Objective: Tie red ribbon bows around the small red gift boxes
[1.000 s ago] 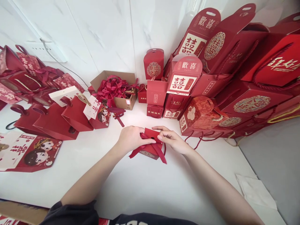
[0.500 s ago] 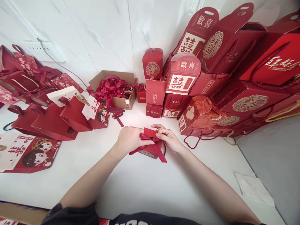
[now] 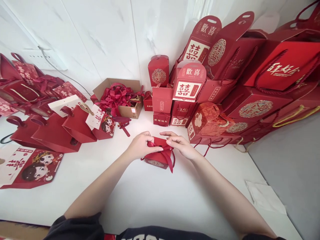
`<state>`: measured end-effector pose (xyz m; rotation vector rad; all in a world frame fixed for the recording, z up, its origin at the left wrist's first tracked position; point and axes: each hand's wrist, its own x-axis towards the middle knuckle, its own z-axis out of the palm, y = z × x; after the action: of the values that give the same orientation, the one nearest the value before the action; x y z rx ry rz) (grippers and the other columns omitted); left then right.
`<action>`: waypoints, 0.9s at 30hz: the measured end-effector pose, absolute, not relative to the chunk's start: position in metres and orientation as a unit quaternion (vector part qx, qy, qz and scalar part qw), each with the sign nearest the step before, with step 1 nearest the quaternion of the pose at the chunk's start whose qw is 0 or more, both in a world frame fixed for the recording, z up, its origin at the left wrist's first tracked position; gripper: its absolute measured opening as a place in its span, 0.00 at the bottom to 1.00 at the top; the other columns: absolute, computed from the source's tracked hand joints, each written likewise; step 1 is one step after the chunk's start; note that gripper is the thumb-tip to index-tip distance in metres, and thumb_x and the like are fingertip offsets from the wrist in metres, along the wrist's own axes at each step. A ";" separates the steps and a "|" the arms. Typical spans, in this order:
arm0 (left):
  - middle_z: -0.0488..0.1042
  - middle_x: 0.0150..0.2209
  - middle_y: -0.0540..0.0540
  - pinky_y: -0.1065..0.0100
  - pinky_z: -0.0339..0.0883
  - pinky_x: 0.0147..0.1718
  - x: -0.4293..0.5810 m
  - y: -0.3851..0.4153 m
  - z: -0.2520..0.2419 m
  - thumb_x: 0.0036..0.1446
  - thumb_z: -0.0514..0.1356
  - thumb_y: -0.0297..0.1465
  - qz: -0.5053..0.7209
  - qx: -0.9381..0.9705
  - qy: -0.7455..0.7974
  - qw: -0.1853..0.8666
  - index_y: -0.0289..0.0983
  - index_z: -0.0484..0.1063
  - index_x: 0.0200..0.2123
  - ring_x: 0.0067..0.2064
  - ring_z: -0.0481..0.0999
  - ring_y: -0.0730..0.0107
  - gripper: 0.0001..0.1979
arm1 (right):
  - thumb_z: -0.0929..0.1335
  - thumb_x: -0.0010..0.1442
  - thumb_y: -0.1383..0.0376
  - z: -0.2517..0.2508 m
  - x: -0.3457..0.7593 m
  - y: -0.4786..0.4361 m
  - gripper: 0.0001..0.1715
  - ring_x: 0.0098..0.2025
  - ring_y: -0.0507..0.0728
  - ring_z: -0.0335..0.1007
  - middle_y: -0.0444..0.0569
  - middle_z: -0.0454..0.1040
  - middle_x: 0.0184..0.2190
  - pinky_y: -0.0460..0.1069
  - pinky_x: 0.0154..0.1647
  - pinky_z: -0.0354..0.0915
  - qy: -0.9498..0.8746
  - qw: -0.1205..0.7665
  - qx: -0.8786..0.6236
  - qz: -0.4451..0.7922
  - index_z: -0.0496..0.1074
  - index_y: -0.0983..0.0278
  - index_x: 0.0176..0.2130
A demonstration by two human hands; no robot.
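Note:
A small red gift box (image 3: 157, 160) with a round patterned emblem rests on the white table between my hands. Across its top runs a dark red ribbon (image 3: 166, 156), one tail hanging down the front. My left hand (image 3: 142, 146) is closed, thumb and fingers pinching the ribbon at the box's left side. At the right side my right hand (image 3: 181, 145) has its thumb and fingers pinched at the ribbon by the top flap, its index finger reaching over. Red cord handles show at the box's sides.
Behind stands a cardboard box (image 3: 138, 111) full of red ribbons (image 3: 117, 96). Stacked red gift boxes (image 3: 188, 88) fill the right back. Several red boxes with loop handles (image 3: 53, 133) stand on the left. A white paper sheet (image 3: 266, 196) lies at the right edge.
The ribbon tail at the front now hangs steeper and closer to the box. Both hands stay at the box's top with small finger shifts. The whole view has turned slightly.

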<state>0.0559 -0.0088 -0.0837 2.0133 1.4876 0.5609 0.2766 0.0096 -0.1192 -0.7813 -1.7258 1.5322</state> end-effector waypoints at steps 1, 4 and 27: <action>0.60 0.27 0.52 0.70 0.55 0.28 0.057 -0.009 -0.085 0.45 0.65 0.53 0.199 0.761 0.552 0.277 0.36 0.60 0.18 0.27 0.62 0.74 0.28 | 0.66 0.62 0.48 -0.119 0.274 0.010 0.23 0.61 0.60 0.60 0.48 0.66 0.58 0.56 0.62 0.56 -0.666 0.349 -0.304 0.585 0.74 0.61 0.27; 0.61 0.27 0.51 0.69 0.56 0.31 0.058 -0.011 -0.083 0.46 0.64 0.53 0.174 0.788 0.538 0.243 0.36 0.60 0.17 0.29 0.63 0.71 0.28 | 0.64 0.62 0.46 -0.123 0.265 0.013 0.25 0.60 0.59 0.61 0.49 0.66 0.56 0.55 0.63 0.55 -0.662 0.373 -0.315 0.569 0.75 0.61 0.28; 0.57 0.17 0.54 0.71 0.48 0.21 0.041 0.006 -0.086 0.55 0.57 0.51 0.193 0.635 0.520 0.537 0.35 0.58 0.17 0.21 0.55 0.78 0.27 | 0.65 0.65 0.62 -0.105 0.175 -0.077 0.15 0.44 0.64 0.62 0.62 0.71 0.49 0.57 0.37 0.61 -0.941 0.170 -0.283 -0.068 0.77 0.68 0.35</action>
<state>0.0414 0.0058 -0.0857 1.5117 1.2371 0.4602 0.1749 -0.0775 -0.1048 -0.8050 -2.6756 -0.1932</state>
